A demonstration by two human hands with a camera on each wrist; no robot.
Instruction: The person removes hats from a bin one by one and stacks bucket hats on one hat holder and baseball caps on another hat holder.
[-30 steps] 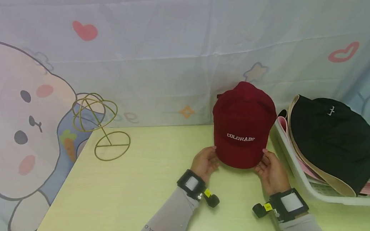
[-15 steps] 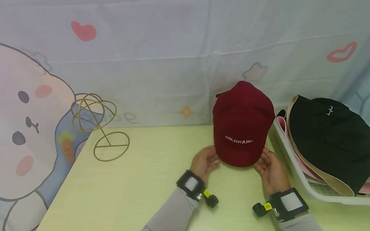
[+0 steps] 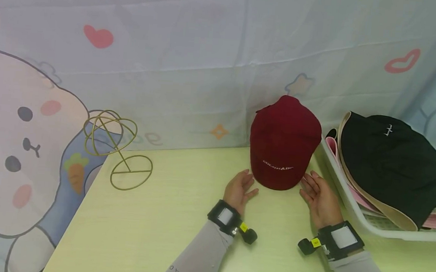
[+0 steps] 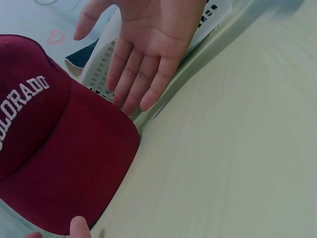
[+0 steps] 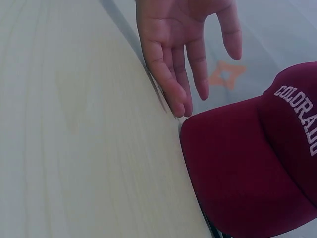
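Note:
A dark red baseball cap (image 3: 283, 142) with white COLORADO lettering stands at the back of the table, its brim pointing toward me. Whatever is under the cap is hidden. Beside the brim's left edge is my left hand (image 3: 238, 190), fingers loosely extended and holding nothing. My right hand (image 3: 321, 198) is at the brim's right side, palm turned inward, fingers relaxed. From the left wrist, the brim (image 4: 94, 153) shows close up with the right hand's straight fingers past its far corner. The right wrist view has the left hand's fingertips near the brim's corner (image 5: 198, 129).
To the right, a white plastic basket (image 3: 372, 229) holds a black bucket hat (image 3: 394, 165) and pink-edged hats. A gold wire hat stand (image 3: 126, 163) is at the table's back left. Behind the pale table (image 3: 150, 232) hangs a printed cloth (image 3: 184, 74).
The cap's brim has tipped back and its lettering has turned slightly downward. Both hands have let go of the brim and their fingers have spread away from it.

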